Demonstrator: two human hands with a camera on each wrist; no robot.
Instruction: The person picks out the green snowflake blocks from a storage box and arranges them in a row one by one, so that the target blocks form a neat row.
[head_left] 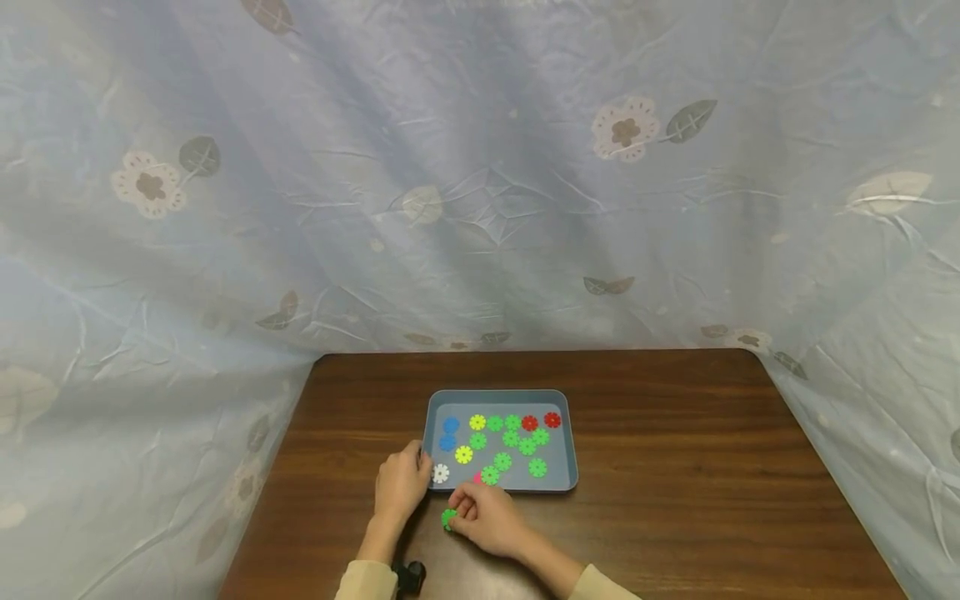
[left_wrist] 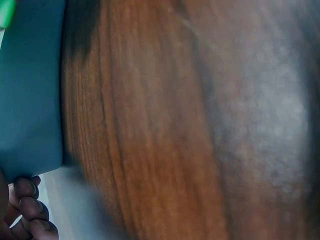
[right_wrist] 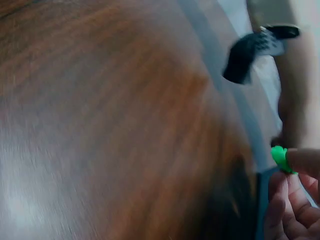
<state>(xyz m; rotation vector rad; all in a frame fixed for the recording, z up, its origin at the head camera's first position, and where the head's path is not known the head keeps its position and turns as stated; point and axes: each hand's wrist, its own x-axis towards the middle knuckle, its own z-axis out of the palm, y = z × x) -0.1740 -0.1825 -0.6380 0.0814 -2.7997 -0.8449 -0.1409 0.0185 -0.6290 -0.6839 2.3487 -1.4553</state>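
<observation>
A shallow blue-grey tray (head_left: 573, 454) lies on the wooden table, holding several notched plastic snowflake discs. My left hand (head_left: 403, 483) grips the tray's left rim near its front corner; curled fingers (left_wrist: 35, 207) show against that edge in the left wrist view. Between thumb and fingertips, my right hand (head_left: 491, 518) pinches a green snowflake disc (head_left: 448, 519) just in front of the tray. That disc (right_wrist: 281, 157) appears nearly edge-on in the right wrist view. A white disc (head_left: 440, 473) lies beside the left hand, and a pink disc (head_left: 477, 477) is partly covered by a green disc (head_left: 490, 475).
Blue discs (head_left: 451, 424) lie at the tray's left, red discs (head_left: 552, 420) at the back right, and yellow discs (head_left: 464, 454) among green ones. A dark strapped device (head_left: 410, 577) sits at the left wrist. Patterned cloth (head_left: 495, 208) hangs behind the wooden table (head_left: 675, 467).
</observation>
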